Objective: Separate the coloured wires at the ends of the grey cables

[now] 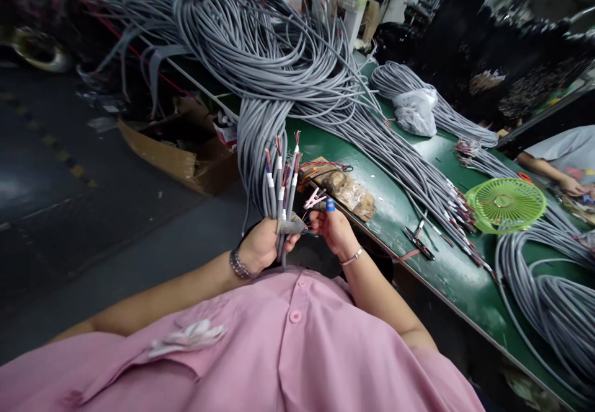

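My left hand [261, 245] is closed in a fist round a small bunch of grey cables [281, 183] that stand upright, their stripped ends showing white sleeves and coloured wires. My right hand [331, 226], with blue tape on one fingertip, pinches the thin coloured wires of one cable close beside the left hand. A small pink clip-like piece [314, 199] sits just above its fingers. Both hands hover off the left edge of the green bench [418, 214].
A big heap of grey cable [260, 46] spills over the bench's far end. More cable bundles [418, 170] run along the bench, with a green fan grille [506, 202], a plastic bag [415, 111], a cardboard box [181, 152] on the floor, and another person's arm [553, 173] at the right.
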Demonstrator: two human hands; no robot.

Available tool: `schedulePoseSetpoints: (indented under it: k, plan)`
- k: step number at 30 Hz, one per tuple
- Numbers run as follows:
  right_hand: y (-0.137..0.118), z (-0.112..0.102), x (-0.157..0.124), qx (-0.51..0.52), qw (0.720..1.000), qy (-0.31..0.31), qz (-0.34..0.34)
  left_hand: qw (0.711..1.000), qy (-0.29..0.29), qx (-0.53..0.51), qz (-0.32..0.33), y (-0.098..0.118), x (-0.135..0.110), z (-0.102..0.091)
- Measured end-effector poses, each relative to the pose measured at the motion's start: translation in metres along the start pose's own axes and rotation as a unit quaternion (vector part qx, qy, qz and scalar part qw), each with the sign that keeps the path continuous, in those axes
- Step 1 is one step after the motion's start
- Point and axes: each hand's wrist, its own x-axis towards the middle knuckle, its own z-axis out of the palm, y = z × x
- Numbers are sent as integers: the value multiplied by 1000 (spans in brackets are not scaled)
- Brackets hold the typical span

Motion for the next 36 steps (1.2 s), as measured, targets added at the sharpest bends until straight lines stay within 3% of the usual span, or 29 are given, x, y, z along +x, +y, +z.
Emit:
schedulePoseSetpoints:
  k: [5,7,13,18,24,31,36]
  plan:
    - [8,6,12,-61,987,78,-126,999,-1,-36,25,-3,9,4]
    - [11,6,16,-58,983,92,-145,999,3,-43,27,-3,11,2]
    - [10,10,25,96,993,-12,-65,998,25,-64,10,-2,15,-1]
    - [6,17,28,178,983,-8,-37,998,28,-53,21,-4,20,-3]
    - [8,19,30,199,979,19,-39,999,15,-31,32,-8,22,-5]
    - [7,13,25,223,974,-20,24,999,21,-20,37,-9,17,-6]
    - [2,13,19,209,977,-39,27,998,33,-25,41,-8,7,-5]
